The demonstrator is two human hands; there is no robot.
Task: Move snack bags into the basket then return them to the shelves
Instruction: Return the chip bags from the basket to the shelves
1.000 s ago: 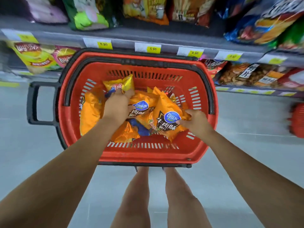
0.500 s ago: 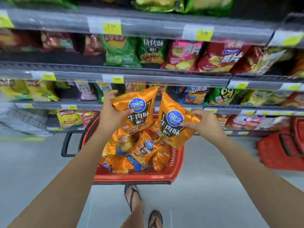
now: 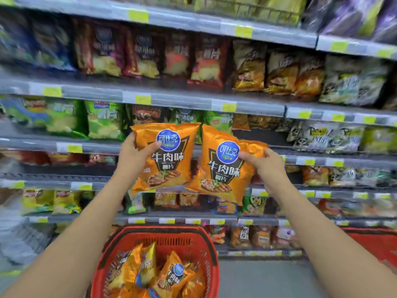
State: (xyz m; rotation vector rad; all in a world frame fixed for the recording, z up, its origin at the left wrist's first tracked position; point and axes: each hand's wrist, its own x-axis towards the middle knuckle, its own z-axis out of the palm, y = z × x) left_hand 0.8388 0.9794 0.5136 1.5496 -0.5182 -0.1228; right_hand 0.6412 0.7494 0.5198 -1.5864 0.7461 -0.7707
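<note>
Left hand point(image 3: 133, 157) grips first bag point(image 3: 169, 166), right hand point(image 3: 269, 167) second bag point(image 3: 223, 175); more in basket point(image 3: 163, 230)

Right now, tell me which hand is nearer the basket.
Left. The left hand is straight above the basket; the right hand is above and off to its right.

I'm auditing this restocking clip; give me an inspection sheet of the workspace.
Surface: grey floor, red basket standing on it.
Job's things: left orange chip bag and right orange chip bag held up before the shelves; more orange bags in the basket.
Clutter: nothing seen.
Hands: left hand grips the left bag; right hand pinches the right bag's top corner.
Cables: nothing seen.
Surroundings: stocked snack shelves, yellow price tags.
</note>
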